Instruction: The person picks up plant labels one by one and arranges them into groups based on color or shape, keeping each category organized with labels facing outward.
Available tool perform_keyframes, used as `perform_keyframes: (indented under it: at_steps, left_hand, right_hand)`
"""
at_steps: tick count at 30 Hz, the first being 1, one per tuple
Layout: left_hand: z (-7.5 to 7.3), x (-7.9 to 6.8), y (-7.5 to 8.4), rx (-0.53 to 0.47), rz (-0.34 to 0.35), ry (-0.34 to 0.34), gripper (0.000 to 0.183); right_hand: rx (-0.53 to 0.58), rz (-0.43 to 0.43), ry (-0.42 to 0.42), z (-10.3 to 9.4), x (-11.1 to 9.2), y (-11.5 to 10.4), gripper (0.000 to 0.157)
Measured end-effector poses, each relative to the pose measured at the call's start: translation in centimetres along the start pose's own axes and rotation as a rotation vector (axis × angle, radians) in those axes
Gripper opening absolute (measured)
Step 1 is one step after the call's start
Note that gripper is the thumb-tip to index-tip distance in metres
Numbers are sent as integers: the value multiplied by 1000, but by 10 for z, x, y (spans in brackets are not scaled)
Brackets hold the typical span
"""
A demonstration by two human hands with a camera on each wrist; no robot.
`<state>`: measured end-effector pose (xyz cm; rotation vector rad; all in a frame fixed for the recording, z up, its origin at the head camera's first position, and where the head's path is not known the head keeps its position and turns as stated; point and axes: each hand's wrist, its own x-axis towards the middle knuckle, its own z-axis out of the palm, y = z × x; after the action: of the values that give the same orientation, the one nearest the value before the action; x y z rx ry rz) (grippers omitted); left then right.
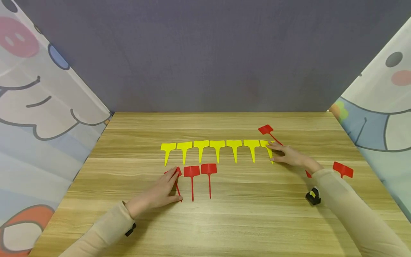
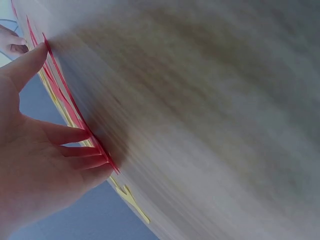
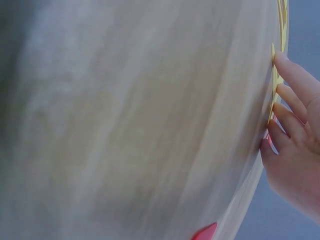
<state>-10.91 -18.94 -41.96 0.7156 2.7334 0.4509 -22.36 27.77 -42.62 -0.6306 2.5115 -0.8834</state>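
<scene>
Several yellow T-shaped plant labels lie in a row across the wooden table. My right hand touches the label at the row's right end, fingers on its head and thumb near its tip. Below the row's left part, two red plant labels lie side by side, stems toward me. Left of them, my left hand rests on another red label, its fingers at the head and its thumb by the stem's tip. The left wrist view shows those fingers nearly straight against the label.
One loose red label lies behind my right hand, its stem running toward the hand. Another red label is partly covered by my right sleeve. The wooden table meets a grey panel at the back, with printed cloths at both sides.
</scene>
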Motion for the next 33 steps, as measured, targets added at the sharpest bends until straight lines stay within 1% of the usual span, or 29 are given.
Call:
perform_keyframes:
  at_steps: [5, 9, 15, 21, 26, 29, 33]
  left_hand:
    - [1, 0, -2, 9, 1, -16, 85]
    - [1, 1, -6, -4, 8, -32, 86]
    - [-2, 2, -12, -33, 32, -57, 86]
    - [-6, 3, -19, -29, 68, -73, 86]
    - [-8, 4, -23, -52, 79, -85, 85]
    - [-8, 4, -24, -58, 81, -92, 85]
    - [-9, 5, -25, -60, 91, -95, 85]
  right_hand:
    - [-11, -3, 3, 0, 0, -2, 63]
    - [-20, -10, 8, 0, 0, -3, 63]
    - [-28, -38, 37, 1, 0, -3, 62]
    - [-60, -31, 60, 2, 2, -2, 60]
    - [-64, -36, 73, 1, 1, -4, 59]
    - [-47, -53, 106, 2, 2, -5, 57]
    - [-28, -58, 185, 0, 3, -8, 49]
